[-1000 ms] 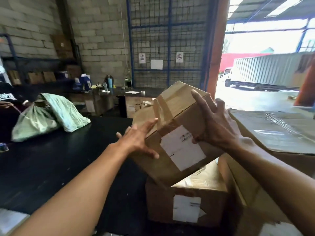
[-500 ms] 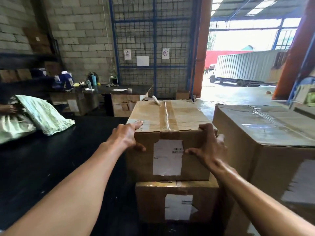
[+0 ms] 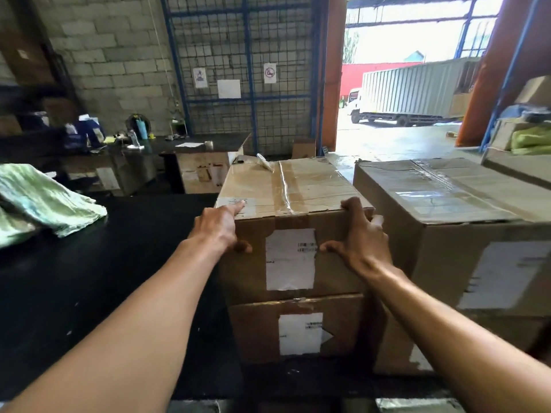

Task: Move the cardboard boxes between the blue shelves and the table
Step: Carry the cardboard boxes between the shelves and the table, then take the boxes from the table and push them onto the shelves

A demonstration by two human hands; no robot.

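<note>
Placing step, likely: left hand (image 3: 217, 231) and right hand (image 3: 362, 244) pinch the top corners, thumbs in front, of taped brown cardboard box (image 3: 298, 189) seated on white-labelled lower cardboard box (image 3: 256, 332); next: square up, release.

Your top box (image 3: 310, 186) sits upright and square on the lower box (image 3: 256, 332). Both are brown cardboard with a white label on the near face. Clear tape runs along the top box's middle seam, its far end curling up. Your left hand (image 3: 217, 231) and right hand (image 3: 362, 244) grip its near upper corners. The lower box stands on the black tabletop (image 3: 89, 293). Just beside the stack, on the right, stands a big box (image 3: 441, 242), taped, labelled and about as tall.
</note>
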